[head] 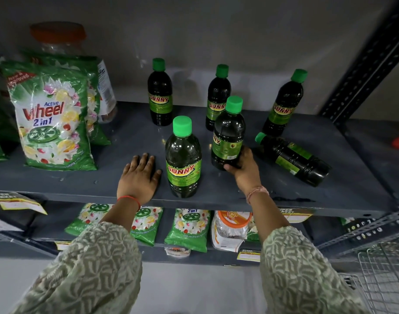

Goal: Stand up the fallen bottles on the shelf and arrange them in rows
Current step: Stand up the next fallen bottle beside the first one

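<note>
Right hand (243,168) grips glossy ribbed bottle (228,134) | left hand (138,177) flat on shelf (80,184)

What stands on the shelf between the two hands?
In the head view, one upright Sunny bottle stands between the flat left hand and the right hand, which grips another bottle.

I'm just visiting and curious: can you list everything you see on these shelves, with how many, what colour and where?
Upright bottles: five, dark with green caps, middle of the upper shelf.
Fallen bottle: one, same kind, lying at right.
Detergent bags: several, green, upper left; more on the lower shelf.
Jars: clear with orange lids, one upper left, one below.
Wire basket: metal, bottom right.
Left hand: flat on the shelf.
Right hand: its grip is closed around one upright bottle.
</note>
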A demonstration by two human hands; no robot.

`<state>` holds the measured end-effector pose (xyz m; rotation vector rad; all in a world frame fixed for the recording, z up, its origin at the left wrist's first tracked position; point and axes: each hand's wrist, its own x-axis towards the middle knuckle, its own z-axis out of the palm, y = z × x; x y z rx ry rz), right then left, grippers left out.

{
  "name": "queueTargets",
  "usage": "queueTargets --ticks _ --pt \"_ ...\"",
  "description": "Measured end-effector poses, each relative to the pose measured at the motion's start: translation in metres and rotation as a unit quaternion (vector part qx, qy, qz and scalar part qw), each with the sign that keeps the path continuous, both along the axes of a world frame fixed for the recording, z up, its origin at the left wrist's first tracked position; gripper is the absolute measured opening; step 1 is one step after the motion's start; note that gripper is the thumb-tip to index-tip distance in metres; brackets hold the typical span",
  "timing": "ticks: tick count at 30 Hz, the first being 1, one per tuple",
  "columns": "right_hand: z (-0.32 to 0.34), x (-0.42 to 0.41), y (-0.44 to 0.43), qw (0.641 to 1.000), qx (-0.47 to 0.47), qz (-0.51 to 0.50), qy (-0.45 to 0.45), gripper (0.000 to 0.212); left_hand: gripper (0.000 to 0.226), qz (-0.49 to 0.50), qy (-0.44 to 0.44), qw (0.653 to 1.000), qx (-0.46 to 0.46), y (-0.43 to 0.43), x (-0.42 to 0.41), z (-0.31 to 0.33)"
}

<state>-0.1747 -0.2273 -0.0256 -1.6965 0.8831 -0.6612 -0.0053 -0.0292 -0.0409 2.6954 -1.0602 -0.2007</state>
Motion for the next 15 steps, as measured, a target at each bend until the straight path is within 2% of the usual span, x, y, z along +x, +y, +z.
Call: queueTargets --ticks 2,3,6,7,9,12,15 --pt "-0.001 0.000 -0.002 1.000 -0.012 0.012 0.011 0.054 0.056 0.000 0.001 1.000 -0.001 0.000 0.000 0.000" --pt "-0.003 0.001 -0.002 1.000 -0.025 0.013 0.013 0.062 0.056 0.000 0.001 1.000 0.000 0.000 0.000 0.000" --pt "-0.007 0.007 0.001 0.999 -0.025 -0.009 0.023 0.111 0.056 -0.001 -0.001 1.000 0.002 -0.001 0.001 0.000" --pt "-0.005 0.010 0.005 0.998 -0.044 -0.023 0.035 0.119 0.056 -0.001 -0.002 1.000 0.002 -0.001 0.001 0.000" --pt "0.001 0.015 0.013 0.994 -0.086 -0.051 0.053 0.111 0.056 -0.002 -0.003 1.000 0.005 0.000 0.001 0.000" --pt "0.001 0.015 0.011 0.995 -0.064 -0.068 0.020 0.074 0.057 -0.002 -0.003 1.000 0.008 0.000 0.001 0.000" --pt "0.000 0.007 -0.002 0.999 -0.041 -0.012 0.020 0.058 0.057 -0.003 0.001 1.000 0.006 0.000 0.000 0.000"
